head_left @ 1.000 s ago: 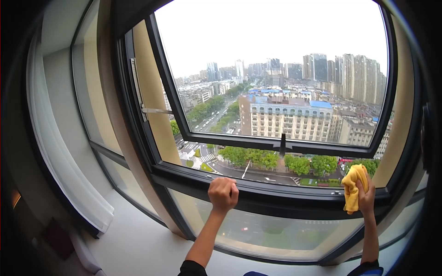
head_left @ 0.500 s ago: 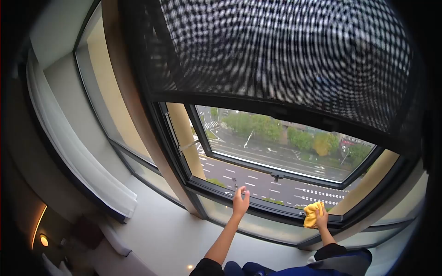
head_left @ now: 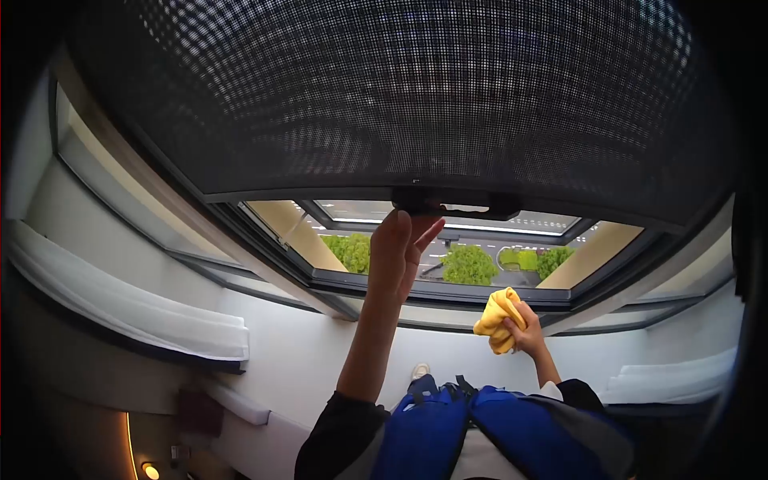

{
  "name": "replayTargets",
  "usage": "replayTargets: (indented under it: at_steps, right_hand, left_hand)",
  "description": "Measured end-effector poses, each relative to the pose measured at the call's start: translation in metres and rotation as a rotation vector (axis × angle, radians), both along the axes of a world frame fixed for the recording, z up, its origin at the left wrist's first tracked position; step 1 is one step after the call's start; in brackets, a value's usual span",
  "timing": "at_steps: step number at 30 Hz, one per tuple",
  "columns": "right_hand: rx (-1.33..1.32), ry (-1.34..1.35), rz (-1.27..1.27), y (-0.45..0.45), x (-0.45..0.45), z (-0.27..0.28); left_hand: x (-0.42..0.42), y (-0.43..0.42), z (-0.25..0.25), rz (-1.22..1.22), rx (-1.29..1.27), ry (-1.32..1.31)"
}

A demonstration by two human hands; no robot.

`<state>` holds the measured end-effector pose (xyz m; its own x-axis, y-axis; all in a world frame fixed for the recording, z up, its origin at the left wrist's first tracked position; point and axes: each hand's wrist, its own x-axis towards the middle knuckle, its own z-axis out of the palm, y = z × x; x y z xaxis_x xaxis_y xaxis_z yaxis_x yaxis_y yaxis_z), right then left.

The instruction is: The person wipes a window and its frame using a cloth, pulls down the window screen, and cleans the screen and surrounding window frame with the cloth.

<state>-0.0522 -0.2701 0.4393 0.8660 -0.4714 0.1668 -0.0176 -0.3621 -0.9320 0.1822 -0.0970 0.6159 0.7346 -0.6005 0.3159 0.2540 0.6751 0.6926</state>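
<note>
My left hand (head_left: 394, 260) reaches up to the dark handle (head_left: 504, 207) in the middle of the mesh screen's bottom bar. Its fingertips hook at the handle, partly hidden behind it, while other fingers stretch out below. The black mesh screen (head_left: 448, 104) fills the upper view. Lower right, my right hand (head_left: 526, 332) grips a folded yellow cloth (head_left: 500, 318), held in the air just inside the window frame (head_left: 448, 292). Beyond the screen's lower edge, the window sash (head_left: 336, 220) is tilted outward.
A road and green trees (head_left: 470, 264) lie far below outside. A white curtain (head_left: 136, 316) hangs at left, another pale curtain (head_left: 680, 376) at right. A padded bench (head_left: 240, 404) stands lower left, near a small lit lamp (head_left: 150, 470). A shoe (head_left: 420, 370) shows on the pale floor.
My left hand has risen from near the lower window frame to the screen's handle. My right hand has drawn the yellow cloth away from the frame. The view has shifted, and the screen hides more of the sash.
</note>
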Motion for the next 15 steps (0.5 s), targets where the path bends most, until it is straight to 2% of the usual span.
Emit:
replayTargets:
  at_steps: [2, 4, 5, 9, 12, 13, 15]
  right_hand:
    - [0.035, -0.043, -0.144, 0.009, -0.003, 0.005]
    - [0.092, -0.102, -0.291, 0.016, -0.01, -0.008]
    - [0.142, -0.118, -0.356, 0.022, -0.015, -0.005]
    - [0.1, -0.118, -0.535, 0.029, -0.035, -0.007]
    - [0.211, -0.197, -0.608, 0.035, -0.048, -0.002]
    - [0.227, -0.189, -0.632, 0.037, -0.05, 0.001]
    - [0.18, -0.169, -0.647, 0.033, -0.06, -0.003]
  left_hand:
    - [0.002, -0.003, -0.002, -0.015, 0.001, 0.016]
    - [-0.011, -0.014, 0.012, -0.052, -0.123, 0.152]
    - [-0.015, -0.022, 0.01, -0.005, -0.083, 0.095]
    - [-0.019, -0.029, 0.001, 0.045, -0.189, 0.118]
    - [-0.02, -0.029, 0.002, 0.042, -0.251, 0.186]
    - [-0.015, -0.029, -0.006, 0.018, -0.268, 0.129]
    - [-0.014, -0.03, -0.01, -0.011, -0.309, 0.113]
